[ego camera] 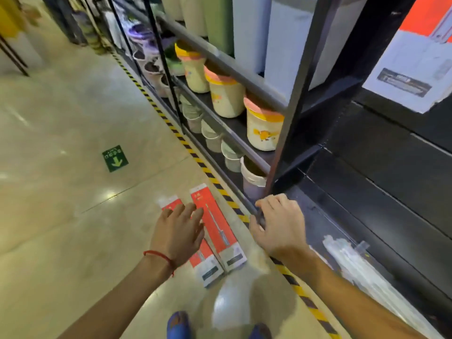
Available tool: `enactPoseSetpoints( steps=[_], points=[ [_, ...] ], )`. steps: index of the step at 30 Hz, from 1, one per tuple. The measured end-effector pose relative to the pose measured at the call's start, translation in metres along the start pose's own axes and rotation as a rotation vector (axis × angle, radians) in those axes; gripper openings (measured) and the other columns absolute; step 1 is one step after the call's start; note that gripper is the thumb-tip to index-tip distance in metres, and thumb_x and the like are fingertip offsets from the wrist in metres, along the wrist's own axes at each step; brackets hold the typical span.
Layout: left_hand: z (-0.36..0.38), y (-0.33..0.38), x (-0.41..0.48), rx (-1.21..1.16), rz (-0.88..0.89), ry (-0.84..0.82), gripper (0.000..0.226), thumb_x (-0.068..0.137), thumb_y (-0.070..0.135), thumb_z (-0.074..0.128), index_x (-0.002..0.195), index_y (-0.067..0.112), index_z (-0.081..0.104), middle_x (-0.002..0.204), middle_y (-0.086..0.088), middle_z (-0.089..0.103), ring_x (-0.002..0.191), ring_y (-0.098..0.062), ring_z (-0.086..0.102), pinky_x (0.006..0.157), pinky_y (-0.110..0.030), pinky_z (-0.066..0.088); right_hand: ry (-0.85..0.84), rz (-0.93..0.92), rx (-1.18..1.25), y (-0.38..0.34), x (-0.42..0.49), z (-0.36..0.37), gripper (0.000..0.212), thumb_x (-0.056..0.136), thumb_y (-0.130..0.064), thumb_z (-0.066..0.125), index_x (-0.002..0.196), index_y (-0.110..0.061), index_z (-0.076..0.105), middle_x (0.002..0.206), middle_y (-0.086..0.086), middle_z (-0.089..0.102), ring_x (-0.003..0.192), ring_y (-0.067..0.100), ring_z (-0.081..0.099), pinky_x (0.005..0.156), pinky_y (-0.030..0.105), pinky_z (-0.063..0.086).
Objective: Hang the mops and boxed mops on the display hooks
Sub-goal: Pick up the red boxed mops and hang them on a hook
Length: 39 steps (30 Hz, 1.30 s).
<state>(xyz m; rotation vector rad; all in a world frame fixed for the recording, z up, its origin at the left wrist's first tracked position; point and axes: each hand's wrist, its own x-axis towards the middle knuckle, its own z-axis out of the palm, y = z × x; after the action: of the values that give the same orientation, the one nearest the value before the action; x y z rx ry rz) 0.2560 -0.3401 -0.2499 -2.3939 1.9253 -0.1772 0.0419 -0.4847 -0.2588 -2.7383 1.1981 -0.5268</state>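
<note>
Two long, flat red boxes (217,231) are laid on the shiny floor (61,228), pointing away, under the spread left hand (177,234); the right hand (278,226) is spread too.

Two boxed mops (218,231) lie on the floor (73,216) beneath both spread hands.

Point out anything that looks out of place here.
Two red boxed mops lie flat on the floor beside the yellow-black hazard tape, not hung on any hook. The left hand hovers over them, open; the right hand rests at the black shelf post.
</note>
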Motion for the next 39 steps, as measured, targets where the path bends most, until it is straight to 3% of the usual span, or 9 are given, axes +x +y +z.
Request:
enactPoseSetpoints(
  steps=[10, 14, 18, 24, 27, 30, 33, 35, 39],
  points=[
    [0.083, -0.158, -0.102, -0.12, -0.13, -0.071, 0.039, 0.091, 0.039, 0.046, 0.11, 0.014, 0.07, 0.11, -0.004, 0.07, 0.088, -0.031, 0.067, 0.066, -0.041, 0.052, -0.227, 0.081, -0.076, -0.16, -0.023, 0.108, 0.037, 0.091, -0.046, 0.052, 0.106, -0.02, 0.075, 0.102, -0.002, 0.072, 0.095, 0.025, 0.066, 0.081, 0.041, 0.052],
    [0.101, -0.224, -0.119, -0.138, -0.13, -0.151, 0.031, 0.085, 0.031, 0.073, 0.11, 0.012, 0.072, 0.111, -0.007, 0.072, 0.088, -0.034, 0.069, 0.067, -0.043, 0.055, -0.309, 0.102, -0.13, -0.219, -0.025, 0.133, 0.044, 0.092, -0.049, 0.051, 0.114, -0.019, 0.074, 0.112, -0.001, 0.07, 0.102, 0.025, 0.065, 0.084, 0.041, 0.052],
    [0.114, -0.264, -0.11, -0.145, -0.1, -0.209, 0.035, 0.085, 0.032, 0.074, 0.114, 0.013, 0.071, 0.114, -0.006, 0.072, 0.091, -0.032, 0.068, 0.07, -0.043, 0.056, -0.322, 0.145, -0.148, -0.262, -0.022, 0.151, 0.053, 0.092, -0.053, 0.043, 0.118, -0.018, 0.074, 0.114, 0.001, 0.071, 0.106, 0.026, 0.065, 0.089, 0.042, 0.051],
    [0.141, -0.286, -0.088, -0.127, -0.097, -0.272, 0.039, 0.087, 0.037, 0.073, 0.119, 0.015, 0.07, 0.117, -0.005, 0.071, 0.094, -0.029, 0.07, 0.074, -0.043, 0.059, -0.378, 0.18, -0.087, -0.274, 0.005, 0.192, 0.06, 0.092, -0.058, 0.042, 0.127, -0.015, 0.064, 0.125, 0.006, 0.066, 0.114, 0.03, 0.063, 0.097, 0.046, 0.052],
    [0.156, -0.292, -0.074, -0.156, -0.119, -0.217, 0.035, 0.089, 0.035, 0.071, 0.117, 0.014, 0.072, 0.116, -0.007, 0.073, 0.093, -0.03, 0.072, 0.072, -0.044, 0.06, -0.374, 0.118, -0.056, -0.268, 0.028, 0.217, 0.06, 0.092, -0.057, 0.043, 0.128, -0.013, 0.063, 0.128, 0.008, 0.066, 0.117, 0.031, 0.062, 0.099, 0.046, 0.049],
    [0.172, -0.305, -0.056, -0.197, -0.084, -0.155, 0.039, 0.095, 0.036, 0.048, 0.114, 0.013, 0.073, 0.114, -0.006, 0.073, 0.092, -0.03, 0.071, 0.07, -0.042, 0.057, -0.368, 0.078, -0.062, -0.268, 0.05, 0.241, 0.057, 0.093, -0.054, 0.051, 0.127, -0.011, 0.064, 0.126, 0.01, 0.067, 0.116, 0.033, 0.063, 0.099, 0.047, 0.048],
    [0.201, -0.322, -0.034, -0.252, -0.039, -0.113, 0.032, 0.095, 0.032, 0.054, 0.114, 0.014, 0.072, 0.115, -0.005, 0.073, 0.094, -0.029, 0.069, 0.071, -0.04, 0.055, -0.339, 0.095, -0.082, -0.269, 0.076, 0.271, 0.052, 0.09, -0.049, 0.058, 0.122, -0.008, 0.067, 0.121, 0.012, 0.069, 0.112, 0.034, 0.064, 0.095, 0.047, 0.05],
    [0.228, -0.337, -0.016, -0.288, -0.017, -0.125, 0.026, 0.095, 0.028, 0.06, 0.114, 0.014, 0.072, 0.116, -0.006, 0.072, 0.095, -0.03, 0.069, 0.071, -0.041, 0.055, -0.357, 0.049, -0.115, -0.273, 0.093, 0.299, 0.05, 0.092, -0.046, 0.054, 0.121, -0.007, 0.067, 0.119, 0.013, 0.068, 0.112, 0.036, 0.063, 0.094, 0.048, 0.049],
    [0.287, -0.361, 0.009, -0.368, 0.031, -0.263, 0.043, 0.097, 0.035, 0.038, 0.116, 0.014, 0.071, 0.116, -0.005, 0.072, 0.095, -0.029, 0.068, 0.071, -0.042, 0.056, -0.52, 0.022, -0.118, -0.288, 0.122, 0.36, 0.054, 0.095, -0.048, 0.041, 0.122, -0.007, 0.065, 0.122, 0.013, 0.066, 0.116, 0.037, 0.06, 0.096, 0.05, 0.049]
  ],
)
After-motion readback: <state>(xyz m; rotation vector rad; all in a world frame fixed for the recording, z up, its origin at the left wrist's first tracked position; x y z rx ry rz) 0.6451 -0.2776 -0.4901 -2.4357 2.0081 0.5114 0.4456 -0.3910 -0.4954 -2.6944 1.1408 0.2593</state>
